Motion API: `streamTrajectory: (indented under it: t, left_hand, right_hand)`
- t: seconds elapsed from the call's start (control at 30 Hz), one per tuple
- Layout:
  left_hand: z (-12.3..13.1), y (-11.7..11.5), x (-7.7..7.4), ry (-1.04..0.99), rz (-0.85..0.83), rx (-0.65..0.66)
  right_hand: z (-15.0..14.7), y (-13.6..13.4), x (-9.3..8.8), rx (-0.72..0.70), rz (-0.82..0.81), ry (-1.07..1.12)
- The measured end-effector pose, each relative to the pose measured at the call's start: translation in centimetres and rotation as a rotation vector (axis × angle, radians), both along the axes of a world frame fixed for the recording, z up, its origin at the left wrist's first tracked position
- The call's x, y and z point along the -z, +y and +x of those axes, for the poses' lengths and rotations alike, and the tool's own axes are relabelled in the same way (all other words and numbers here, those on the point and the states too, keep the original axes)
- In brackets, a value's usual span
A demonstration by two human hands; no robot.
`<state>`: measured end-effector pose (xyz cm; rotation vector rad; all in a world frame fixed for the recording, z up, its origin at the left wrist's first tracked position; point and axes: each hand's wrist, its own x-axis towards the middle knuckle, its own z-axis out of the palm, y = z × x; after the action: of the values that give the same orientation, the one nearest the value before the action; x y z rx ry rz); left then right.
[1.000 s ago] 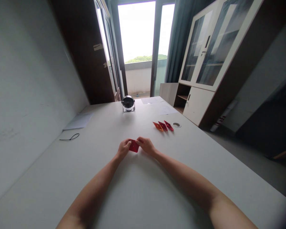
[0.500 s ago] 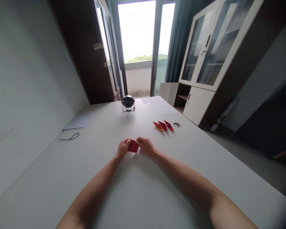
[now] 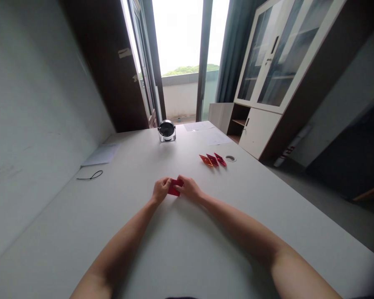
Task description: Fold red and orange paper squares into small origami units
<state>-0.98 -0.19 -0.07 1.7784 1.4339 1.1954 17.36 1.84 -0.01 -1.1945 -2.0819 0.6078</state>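
Note:
Both my hands meet at the middle of the white table and pinch a small red paper piece between them. My left hand holds its left side with fingers curled. My right hand grips its right side, thumb and fingers pressed together. The paper sits low, just above or on the tabletop. Three folded red paper shapes lie in a row further back to the right.
A small round desk fan stands at the far end. White paper sheets and a black cord loop lie at the left by the wall. More sheets and a cable hole lie right. A glass-door cabinet stands beyond the table's right edge.
The red paper has been turned and folded smaller between my fingers, and my hands have drawn slightly closer together. The camera tilted a little.

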Motion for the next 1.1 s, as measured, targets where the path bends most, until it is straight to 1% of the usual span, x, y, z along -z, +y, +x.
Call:
streamTrajectory:
  t: [0.2, 0.53, 0.73, 0.9, 1.0, 1.1]
  left_hand:
    - [0.30, -0.16, 0.12, -0.088, -0.047, 0.018]
    - [0.30, 0.05, 0.40, -0.078, -0.019, 0.046]
    - [0.03, 0.22, 0.54, -0.047, 0.028, -0.010]
    - [-0.10, 0.25, 0.25, -0.002, 0.080, -0.022]
    - [-0.06, 0.27, 0.23, -0.029, 0.074, -0.020]
    - [0.01, 0.32, 0.39, -0.103, 0.030, -0.002]
  right_hand:
    - [0.03, -0.05, -0.16, 0.050, 0.013, -0.061]
    - [0.16, -0.17, -0.70, 0.111, 0.056, -0.111]
    - [0.44, 0.12, -0.52, 0.119, 0.016, 0.009]
    - [0.63, 0.29, -0.57, 0.102, 0.033, 0.113]
    - [0.67, 0.31, -0.66, 0.102, 0.039, 0.131]
    - [0.68, 0.37, -0.66, 0.096, 0.018, 0.144]
